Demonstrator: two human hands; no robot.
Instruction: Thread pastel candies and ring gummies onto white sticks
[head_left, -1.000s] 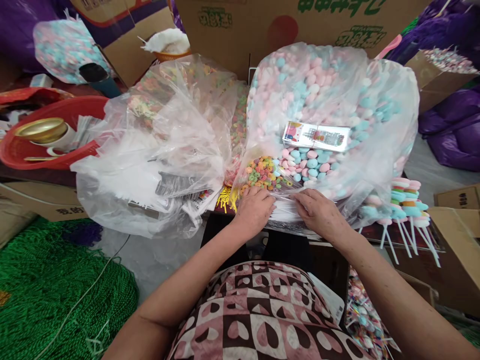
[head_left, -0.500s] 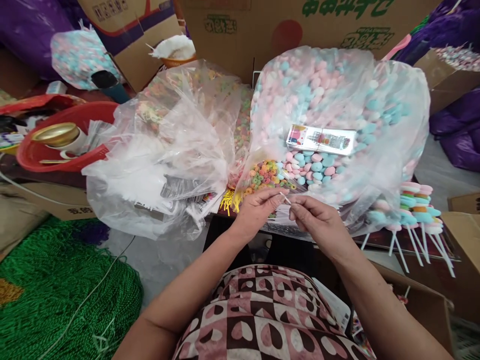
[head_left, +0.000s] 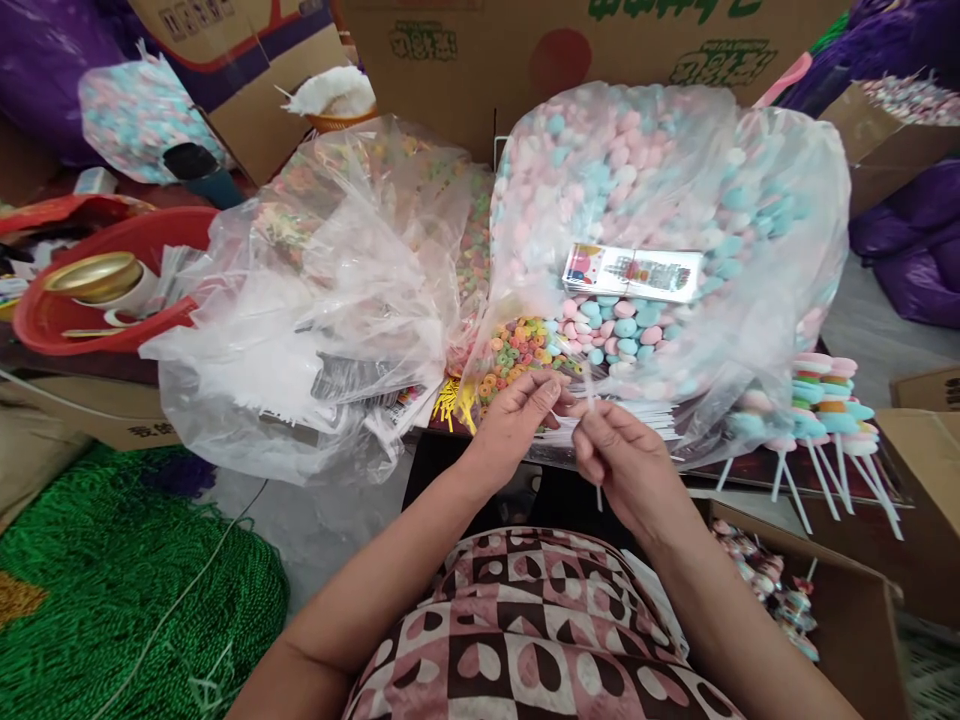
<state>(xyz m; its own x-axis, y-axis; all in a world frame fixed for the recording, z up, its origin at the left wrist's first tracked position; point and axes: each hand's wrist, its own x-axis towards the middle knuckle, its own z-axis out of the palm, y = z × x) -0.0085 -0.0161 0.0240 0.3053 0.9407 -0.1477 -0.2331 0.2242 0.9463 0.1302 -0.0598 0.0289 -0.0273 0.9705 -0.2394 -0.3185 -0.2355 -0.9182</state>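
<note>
While the right hand (head_left: 626, 450) pinches a white stick (head_left: 599, 497) between thumb and fingers, the stick near upright and its lower end projecting below the hand, the left hand (head_left: 514, 420) is positioned just beside it, thumb and fingers drawn narrow; whether the left hand grips anything cannot be told; loose white sticks (head_left: 654, 420) lie just beyond the right hand; ring-shaped candies (head_left: 517, 350) lie just beyond the left hand; pink and blue candies (head_left: 626, 328) lie farther beyond the right hand; candy skewers (head_left: 832, 408) lie to its right, well apart.
</note>
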